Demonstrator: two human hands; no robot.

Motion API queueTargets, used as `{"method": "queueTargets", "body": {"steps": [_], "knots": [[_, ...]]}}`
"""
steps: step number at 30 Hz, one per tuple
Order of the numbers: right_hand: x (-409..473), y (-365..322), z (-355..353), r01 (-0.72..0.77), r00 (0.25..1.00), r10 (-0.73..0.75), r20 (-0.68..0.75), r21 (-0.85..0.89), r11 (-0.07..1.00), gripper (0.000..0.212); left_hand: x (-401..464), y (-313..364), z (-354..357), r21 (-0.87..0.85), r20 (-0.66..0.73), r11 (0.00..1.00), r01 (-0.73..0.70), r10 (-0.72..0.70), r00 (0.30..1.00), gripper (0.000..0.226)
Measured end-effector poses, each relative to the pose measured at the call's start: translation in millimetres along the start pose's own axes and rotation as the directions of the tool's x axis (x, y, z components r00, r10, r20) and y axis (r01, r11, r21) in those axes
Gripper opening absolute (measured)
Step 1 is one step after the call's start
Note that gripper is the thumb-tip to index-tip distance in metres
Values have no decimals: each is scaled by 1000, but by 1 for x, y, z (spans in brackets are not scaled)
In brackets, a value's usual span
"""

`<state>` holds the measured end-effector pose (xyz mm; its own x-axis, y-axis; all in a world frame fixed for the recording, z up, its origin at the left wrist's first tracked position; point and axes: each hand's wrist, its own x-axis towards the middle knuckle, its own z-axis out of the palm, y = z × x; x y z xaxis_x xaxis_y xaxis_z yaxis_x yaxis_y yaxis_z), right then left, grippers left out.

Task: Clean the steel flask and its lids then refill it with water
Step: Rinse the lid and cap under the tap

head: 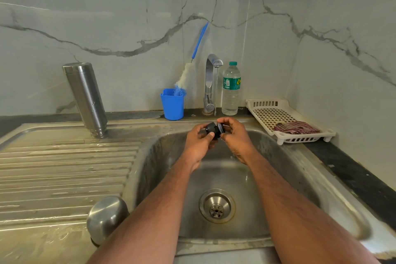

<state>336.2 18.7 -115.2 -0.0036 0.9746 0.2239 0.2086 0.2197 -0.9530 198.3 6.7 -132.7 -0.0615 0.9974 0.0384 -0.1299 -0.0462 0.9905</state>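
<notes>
Over the sink basin point(289, 156), under the running tap point(211, 83), the left hand point(198, 143) grips a black inner lid point(212, 129) while the right hand point(234, 135) pinches its ring end. The steel flask point(85, 96) stands inverted at the drainboard's back edge; its steel cap point(106, 217) sits at the front edge. The water bottle point(231, 89) label is unreadable.

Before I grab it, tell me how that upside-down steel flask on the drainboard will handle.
The steel flask is tall and narrow, resting mouth-down on its small threaded neck, so a nudge would probably tip it. It likely rolls once down, being round. The drainboard around it looks wet, so its smooth wall may be slippery.
</notes>
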Motion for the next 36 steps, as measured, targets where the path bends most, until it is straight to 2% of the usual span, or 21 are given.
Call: {"method": "queueTargets", "body": {"steps": [5, 8, 12, 24, 30, 34, 36], "knots": [[2, 1, 2, -33, 999, 35, -32, 60, 998, 43, 1, 0, 0, -61, -13, 997, -45, 44, 999, 44], [1, 0, 2, -37, 999, 37, -35, 13, 999, 28, 2, -1, -1, -68, -3, 996, -60, 60, 998, 49], [0, 1, 1, -5, 1000, 4, -31, -21, 1000, 21, 3, -4, -3, -40, -10, 997, -59, 59, 998, 52], [0, 0, 0, 61, 997, -64, -48, -67, 996, 41, 0, -4, 1, -2, 30, 1000, -3, 3, 1000, 38], [-1, 4, -2, -19, 999, 15, -43, -102, 995, 34, 1, -2, -3, -7, -40, 999, -52, 52, 998, 51], [1, 7, -1, -119, 993, 119, -9, -3, 993, 28, 2, -2, -2, -2, -70, 999, -47, 47, 996, 50], [1, 8, -1, -171, 985, 171, 22, 25, 985, 32, 2, -1, -2, 16, -76, 998, -57, 58, 995, 49]]}}
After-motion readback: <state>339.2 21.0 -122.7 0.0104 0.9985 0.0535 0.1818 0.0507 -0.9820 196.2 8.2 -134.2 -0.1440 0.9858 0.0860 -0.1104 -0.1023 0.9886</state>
